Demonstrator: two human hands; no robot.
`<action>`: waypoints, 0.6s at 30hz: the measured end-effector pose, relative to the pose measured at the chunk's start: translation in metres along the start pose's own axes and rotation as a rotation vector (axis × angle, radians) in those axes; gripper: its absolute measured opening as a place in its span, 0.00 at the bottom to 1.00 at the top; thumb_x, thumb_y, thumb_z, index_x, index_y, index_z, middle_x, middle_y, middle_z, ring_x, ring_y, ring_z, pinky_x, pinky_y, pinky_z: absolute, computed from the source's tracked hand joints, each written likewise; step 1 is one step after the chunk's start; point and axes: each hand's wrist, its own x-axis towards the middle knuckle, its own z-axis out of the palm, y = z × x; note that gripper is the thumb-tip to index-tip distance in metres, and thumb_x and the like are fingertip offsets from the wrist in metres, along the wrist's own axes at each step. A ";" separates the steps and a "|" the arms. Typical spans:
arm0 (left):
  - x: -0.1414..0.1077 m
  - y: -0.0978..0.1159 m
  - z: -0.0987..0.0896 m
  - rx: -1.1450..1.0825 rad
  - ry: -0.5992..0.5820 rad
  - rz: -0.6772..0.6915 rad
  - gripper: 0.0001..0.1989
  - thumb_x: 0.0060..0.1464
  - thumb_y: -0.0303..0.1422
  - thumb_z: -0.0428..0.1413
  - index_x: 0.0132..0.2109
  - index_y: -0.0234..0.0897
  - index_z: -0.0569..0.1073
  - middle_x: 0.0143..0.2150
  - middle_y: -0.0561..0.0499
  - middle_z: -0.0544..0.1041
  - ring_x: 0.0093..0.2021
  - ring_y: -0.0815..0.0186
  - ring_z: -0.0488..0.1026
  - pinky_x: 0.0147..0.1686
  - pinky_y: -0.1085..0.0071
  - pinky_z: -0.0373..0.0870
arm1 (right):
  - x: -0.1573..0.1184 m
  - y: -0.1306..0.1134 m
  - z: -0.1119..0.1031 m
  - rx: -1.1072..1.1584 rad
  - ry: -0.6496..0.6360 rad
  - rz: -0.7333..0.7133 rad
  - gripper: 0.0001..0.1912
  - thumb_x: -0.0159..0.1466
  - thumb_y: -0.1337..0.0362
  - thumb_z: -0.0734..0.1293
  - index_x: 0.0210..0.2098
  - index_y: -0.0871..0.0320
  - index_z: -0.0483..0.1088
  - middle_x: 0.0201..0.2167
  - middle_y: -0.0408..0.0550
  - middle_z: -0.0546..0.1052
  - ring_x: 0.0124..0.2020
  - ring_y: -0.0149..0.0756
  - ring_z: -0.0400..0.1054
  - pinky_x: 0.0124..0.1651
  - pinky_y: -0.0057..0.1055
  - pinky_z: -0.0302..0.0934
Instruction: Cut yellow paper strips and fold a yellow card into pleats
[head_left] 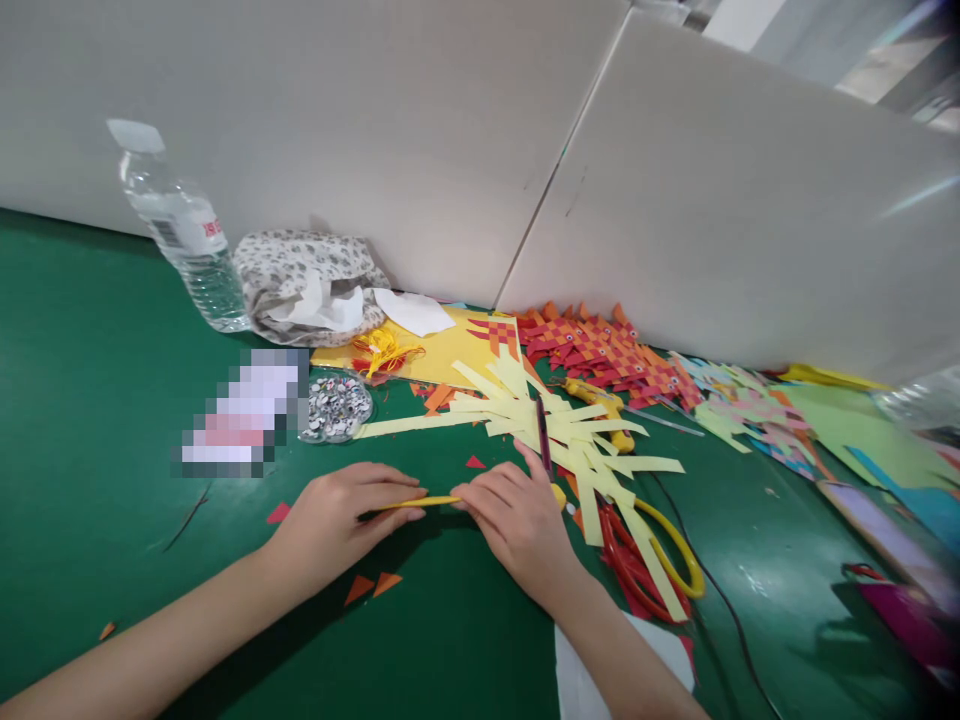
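Observation:
My left hand (pixel 341 525) and my right hand (pixel 517 515) meet low over the green table, each pinching one end of a narrow yellow paper strip (pixel 439 501). The strip is stretched level between them. Just beyond my right hand lies a loose pile of pale yellow paper strips (pixel 517 410). A dark slim stick (pixel 543 440) stands out above my right fingers; whether they touch it I cannot tell. Scissors with red handles (pixel 626 570) and a yellow handle loop (pixel 686 560) lie partly under the strips. Small orange paper triangles (pixel 373 586) rest below my left hand.
Behind the strips sit woven red-orange paper fish (pixel 607 350) and a yellow glue gun (pixel 600 400) near a black cord (pixel 724 590). To the left are a bag of googly eyes (pixel 335 408), a blurred-out rectangle (pixel 244 415) and a water bottle (pixel 184 230). A grey partition (pixel 337 120) borders the table.

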 end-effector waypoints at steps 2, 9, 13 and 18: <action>-0.001 -0.001 0.001 0.078 0.026 0.056 0.14 0.60 0.39 0.50 0.41 0.41 0.79 0.31 0.50 0.80 0.30 0.68 0.75 0.30 0.77 0.69 | 0.000 -0.001 0.000 0.001 0.005 0.000 0.10 0.67 0.68 0.59 0.34 0.54 0.71 0.28 0.40 0.78 0.31 0.32 0.68 0.62 0.48 0.42; -0.002 0.007 0.007 0.168 0.057 0.192 0.16 0.62 0.36 0.47 0.40 0.40 0.79 0.23 0.51 0.77 0.23 0.70 0.71 0.22 0.78 0.62 | 0.002 -0.014 0.003 0.016 -0.028 -0.064 0.07 0.66 0.67 0.61 0.37 0.56 0.70 0.29 0.42 0.77 0.32 0.33 0.69 0.63 0.48 0.43; -0.001 0.014 0.004 0.071 0.015 0.090 0.12 0.60 0.37 0.52 0.41 0.41 0.79 0.27 0.51 0.79 0.25 0.70 0.73 0.26 0.78 0.65 | 0.001 -0.016 0.003 -0.030 -0.016 -0.082 0.11 0.66 0.73 0.58 0.35 0.56 0.69 0.24 0.41 0.75 0.27 0.31 0.65 0.61 0.45 0.47; -0.002 0.011 0.000 -0.033 -0.042 0.098 0.14 0.63 0.35 0.47 0.45 0.38 0.77 0.30 0.51 0.80 0.25 0.71 0.73 0.27 0.80 0.66 | -0.001 -0.011 0.001 -0.048 -0.036 -0.064 0.12 0.67 0.71 0.56 0.32 0.55 0.68 0.21 0.40 0.71 0.25 0.31 0.62 0.59 0.45 0.49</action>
